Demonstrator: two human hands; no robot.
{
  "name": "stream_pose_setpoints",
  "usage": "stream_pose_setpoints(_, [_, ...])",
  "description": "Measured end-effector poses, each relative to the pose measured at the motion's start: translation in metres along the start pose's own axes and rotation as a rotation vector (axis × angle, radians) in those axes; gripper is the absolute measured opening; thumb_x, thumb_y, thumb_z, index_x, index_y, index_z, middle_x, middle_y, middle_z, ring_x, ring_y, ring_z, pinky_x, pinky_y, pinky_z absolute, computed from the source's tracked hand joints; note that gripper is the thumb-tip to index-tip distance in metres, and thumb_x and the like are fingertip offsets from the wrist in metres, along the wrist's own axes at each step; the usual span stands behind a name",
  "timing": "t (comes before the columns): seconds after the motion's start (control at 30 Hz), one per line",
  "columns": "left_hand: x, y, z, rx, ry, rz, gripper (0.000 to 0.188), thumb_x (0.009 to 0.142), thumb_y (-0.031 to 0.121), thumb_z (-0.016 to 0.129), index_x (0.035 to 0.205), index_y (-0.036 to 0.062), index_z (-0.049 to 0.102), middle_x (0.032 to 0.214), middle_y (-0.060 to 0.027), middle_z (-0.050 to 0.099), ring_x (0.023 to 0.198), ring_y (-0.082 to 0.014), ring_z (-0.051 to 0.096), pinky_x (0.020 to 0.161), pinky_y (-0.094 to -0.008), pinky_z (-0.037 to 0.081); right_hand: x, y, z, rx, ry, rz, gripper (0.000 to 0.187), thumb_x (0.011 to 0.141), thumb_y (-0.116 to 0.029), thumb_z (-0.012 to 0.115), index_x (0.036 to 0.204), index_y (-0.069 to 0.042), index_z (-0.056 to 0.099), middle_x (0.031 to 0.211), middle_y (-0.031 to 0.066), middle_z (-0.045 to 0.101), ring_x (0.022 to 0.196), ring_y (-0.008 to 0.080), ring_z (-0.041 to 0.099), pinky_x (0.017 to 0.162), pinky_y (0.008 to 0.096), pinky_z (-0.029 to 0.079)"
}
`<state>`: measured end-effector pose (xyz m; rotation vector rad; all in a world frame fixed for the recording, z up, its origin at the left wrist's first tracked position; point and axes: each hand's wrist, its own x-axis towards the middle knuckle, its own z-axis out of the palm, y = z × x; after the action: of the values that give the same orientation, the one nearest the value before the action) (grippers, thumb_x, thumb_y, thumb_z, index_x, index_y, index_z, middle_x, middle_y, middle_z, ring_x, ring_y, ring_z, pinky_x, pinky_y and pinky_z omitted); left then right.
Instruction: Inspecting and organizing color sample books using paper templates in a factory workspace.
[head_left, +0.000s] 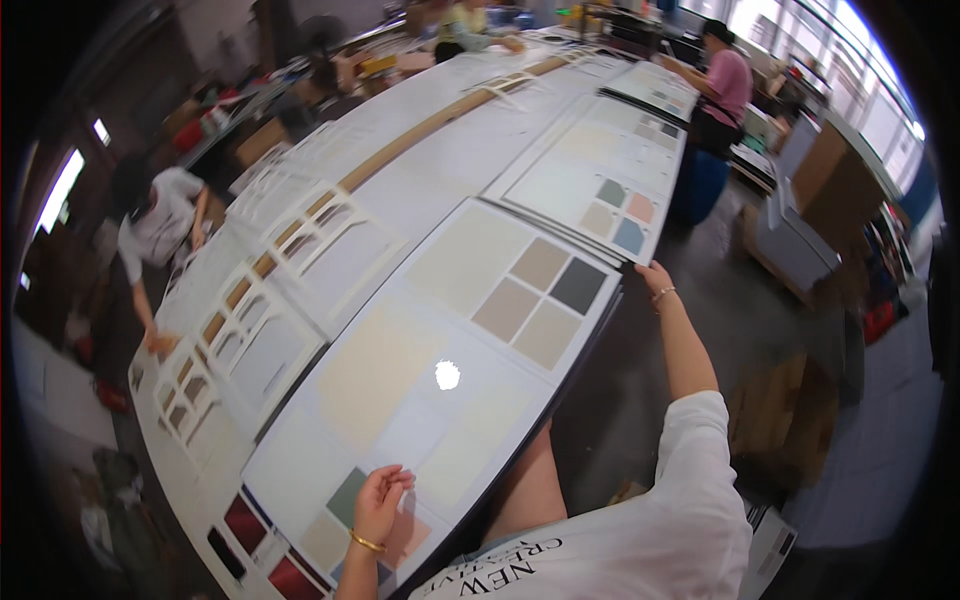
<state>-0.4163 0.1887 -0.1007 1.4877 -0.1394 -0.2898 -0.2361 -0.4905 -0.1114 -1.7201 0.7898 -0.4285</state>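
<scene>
A large white sample board (pixel 415 285) with colour swatches lies across the table in front of me. Its blocks are cream, beige, grey, green and pink. Over its near end is my left hand (pixel 380 497), fingers loosely bent and apart with nothing seen in them, beside the green swatch (pixel 347 495). My right hand (pixel 655 278) reaches out to the right and has its fingers closed at the near right corner of a second swatch board (pixel 560 170). That board lies just beyond the first. A bright white spot shows on the first board.
White cut-out frames (pixel 330 235) lie along the table's left side, near a long brown strip (pixel 400 140). A person in white (pixel 170 210) works at the left edge; another in pink (pixel 728 85) stands far right. Cartons (pixel 785 415) are on the floor at right.
</scene>
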Motion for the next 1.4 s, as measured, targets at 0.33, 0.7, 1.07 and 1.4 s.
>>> stream_pose_setpoints(0.33, [-0.028, 0.048, 0.036, 0.279, -0.048, -0.060, 0.030, 0.097, 0.007, 0.057, 0.126, 0.0003, 0.056, 0.115, -0.0122, 0.068, 0.107, -0.0181, 0.065, 0.094, -0.0313, 0.052, -0.074, -0.076, 0.041, -0.406, 0.005, -0.933, 0.060, 0.088, -0.015, 0.069, 0.140, 0.005, 0.045, 0.141, 0.0214, 0.051, 0.133, 0.0350, 0.047, 0.112, 0.0413, 0.035])
stream_pose_setpoints(0.7, [-0.073, 0.062, -0.017, 0.222, 0.100, -0.080, 0.026, 0.095, 0.006, 0.058, 0.121, 0.0012, 0.061, 0.109, -0.0084, 0.070, 0.100, -0.0146, 0.066, 0.087, -0.0279, 0.052, -0.370, -0.095, 0.128, -0.872, -0.845, -1.091, 0.077, 0.086, -0.042, 0.067, 0.150, -0.010, 0.038, 0.159, 0.0173, 0.028, 0.148, 0.0378, 0.024, 0.113, 0.0638, 0.015])
stream_pose_setpoints(1.07, [0.043, 0.072, -0.150, 0.594, 0.592, 0.260, 0.022, 0.082, 0.010, 0.074, 0.102, 0.0042, 0.067, 0.096, -0.0094, 0.067, 0.088, -0.0200, 0.065, 0.080, -0.0317, 0.051, -0.407, -0.072, 0.123, -0.910, -0.750, -1.129, 0.075, 0.088, -0.051, 0.058, 0.146, -0.006, 0.042, 0.156, 0.0216, 0.033, 0.146, 0.0391, 0.027, 0.115, 0.0607, 0.010])
stream_pose_setpoints(1.4, [0.143, 0.067, -0.203, 1.293, 0.504, 0.037, 0.042, 0.069, 0.021, 0.085, 0.104, 0.0112, 0.064, 0.112, -0.0082, 0.060, 0.109, -0.0277, 0.058, 0.093, -0.0405, 0.046, -0.412, -0.078, 0.124, -0.931, -0.733, -1.133, 0.071, 0.086, -0.048, 0.059, 0.142, -0.006, 0.048, 0.154, 0.0210, 0.037, 0.144, 0.0383, 0.031, 0.116, 0.0586, 0.013])
